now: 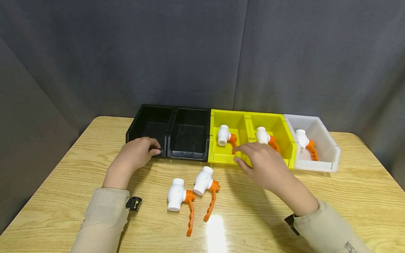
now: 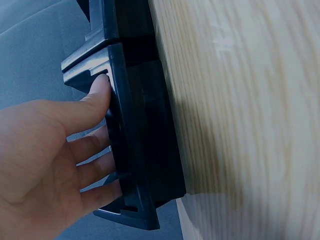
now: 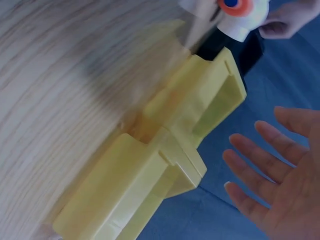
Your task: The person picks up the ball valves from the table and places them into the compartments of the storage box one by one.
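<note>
Two white valves with orange levers lie on the wooden table [image 1: 152, 232], in front of the row of bins. The left table valve [image 1: 176, 195] has its body's long axis running almost straight from far to near, its lever stretching toward the person from the right side; the right table valve [image 1: 203, 181] slants, far end to the right, its lever aimed nearer and slightly left. The left hand [image 1: 136, 154], fingers relaxed, touches the front rim of the left black bin [image 1: 155, 117], next to the right black bin [image 1: 188, 154]. The right hand [image 1: 264, 163], fingers spread and holding nothing, hovers at the front of the left yellow bin [image 1: 224, 159] and right yellow bin [image 1: 278, 123]. Each yellow bin contains one valve, body roughly far-to-near, lever extending right and nearer. The white bin [image 1: 317, 166], rightmost, contains another, similarly turned. A grey curtain [image 1: 196, 52] hangs behind.
</note>
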The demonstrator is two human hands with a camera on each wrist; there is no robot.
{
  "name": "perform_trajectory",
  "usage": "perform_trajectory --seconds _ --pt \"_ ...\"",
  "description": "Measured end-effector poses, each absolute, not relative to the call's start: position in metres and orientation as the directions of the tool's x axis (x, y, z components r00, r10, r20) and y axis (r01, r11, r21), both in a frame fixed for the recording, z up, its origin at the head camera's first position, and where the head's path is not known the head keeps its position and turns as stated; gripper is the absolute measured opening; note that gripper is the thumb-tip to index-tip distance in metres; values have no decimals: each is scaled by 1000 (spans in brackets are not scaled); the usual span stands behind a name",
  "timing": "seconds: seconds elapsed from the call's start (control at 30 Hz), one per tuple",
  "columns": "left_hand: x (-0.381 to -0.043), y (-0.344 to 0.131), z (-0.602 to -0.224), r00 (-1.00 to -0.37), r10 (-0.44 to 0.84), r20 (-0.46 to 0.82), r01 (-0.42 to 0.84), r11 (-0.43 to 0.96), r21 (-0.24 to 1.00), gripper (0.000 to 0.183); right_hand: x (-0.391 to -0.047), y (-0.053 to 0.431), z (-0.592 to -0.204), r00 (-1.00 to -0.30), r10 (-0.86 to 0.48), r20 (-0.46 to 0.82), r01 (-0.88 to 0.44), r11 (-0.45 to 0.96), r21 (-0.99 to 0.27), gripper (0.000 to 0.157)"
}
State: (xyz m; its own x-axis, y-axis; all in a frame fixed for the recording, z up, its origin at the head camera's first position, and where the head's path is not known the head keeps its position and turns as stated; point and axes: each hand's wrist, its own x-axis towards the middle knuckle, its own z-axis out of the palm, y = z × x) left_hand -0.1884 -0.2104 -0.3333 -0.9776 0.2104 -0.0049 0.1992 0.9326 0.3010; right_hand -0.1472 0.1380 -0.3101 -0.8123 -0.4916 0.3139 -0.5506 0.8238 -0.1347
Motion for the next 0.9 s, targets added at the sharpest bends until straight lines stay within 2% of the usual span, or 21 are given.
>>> perform_trajectory --seconds 0.47,0.9 --pt "-189 -211 -334 -977 213 -4 202 932 301 19 -141 154 -300 -880 -412 237 -462 858 -225 31" --pt "-189 -211 -334 -977 215 7 207 929 308 18 -140 177 -288 -904 -341 259 -406 875 -266 29"
